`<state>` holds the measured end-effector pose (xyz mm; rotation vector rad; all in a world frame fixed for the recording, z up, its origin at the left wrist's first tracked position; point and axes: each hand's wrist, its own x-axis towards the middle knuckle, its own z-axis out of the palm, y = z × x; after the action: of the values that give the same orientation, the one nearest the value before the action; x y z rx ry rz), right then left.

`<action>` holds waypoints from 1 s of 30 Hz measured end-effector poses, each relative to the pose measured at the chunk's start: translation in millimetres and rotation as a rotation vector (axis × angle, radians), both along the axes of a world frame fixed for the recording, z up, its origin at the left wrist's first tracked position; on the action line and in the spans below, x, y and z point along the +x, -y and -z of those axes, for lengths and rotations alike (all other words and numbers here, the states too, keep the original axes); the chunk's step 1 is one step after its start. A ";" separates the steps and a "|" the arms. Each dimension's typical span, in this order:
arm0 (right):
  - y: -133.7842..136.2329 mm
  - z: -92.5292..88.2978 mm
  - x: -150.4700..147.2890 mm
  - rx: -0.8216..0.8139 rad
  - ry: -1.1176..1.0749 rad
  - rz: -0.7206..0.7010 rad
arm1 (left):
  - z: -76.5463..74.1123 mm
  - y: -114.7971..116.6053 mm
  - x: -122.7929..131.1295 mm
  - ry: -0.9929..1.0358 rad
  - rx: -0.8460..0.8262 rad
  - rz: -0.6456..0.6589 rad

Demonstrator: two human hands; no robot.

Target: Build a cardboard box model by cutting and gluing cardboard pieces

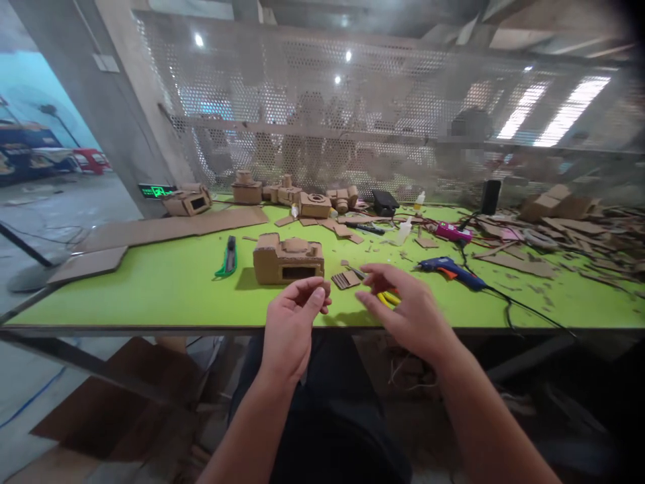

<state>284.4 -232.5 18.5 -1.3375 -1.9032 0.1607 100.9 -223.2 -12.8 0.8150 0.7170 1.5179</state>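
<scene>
My left hand (292, 319) hovers over the front edge of the green table (151, 282), fingers curled, pinching a small cardboard piece (325, 290) at the fingertips. My right hand (406, 306) is beside it, fingers spread and holding nothing, above yellow-handled scissors (389, 298). Just beyond the hands stands a cardboard camera model (288, 259), and a small ribbed cardboard scrap (345, 279) lies to its right.
A blue glue gun (448, 270) with a black cord lies right of the hands. A green utility knife (229, 257) lies left of the model. More cardboard models (302, 198), flat sheets (171, 228), glue bottles and scraps crowd the far side. A perforated metal screen stands behind.
</scene>
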 end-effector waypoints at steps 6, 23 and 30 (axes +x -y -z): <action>-20.8 12.5 -60.4 -0.034 -0.328 -0.287 | 3.8 -6.4 -21.3 -0.083 0.027 -0.062; -39.7 29.0 -103.4 -0.392 -0.965 -0.301 | 7.6 -9.8 -73.9 -0.362 0.142 -0.127; -34.7 23.0 -106.5 -0.356 -0.852 -0.255 | 10.0 -11.0 -75.2 -0.900 0.569 -0.369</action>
<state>177.9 -197.9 -4.5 -0.9842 -1.3161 1.0594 25.7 -212.1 -22.8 1.9459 1.1416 1.6835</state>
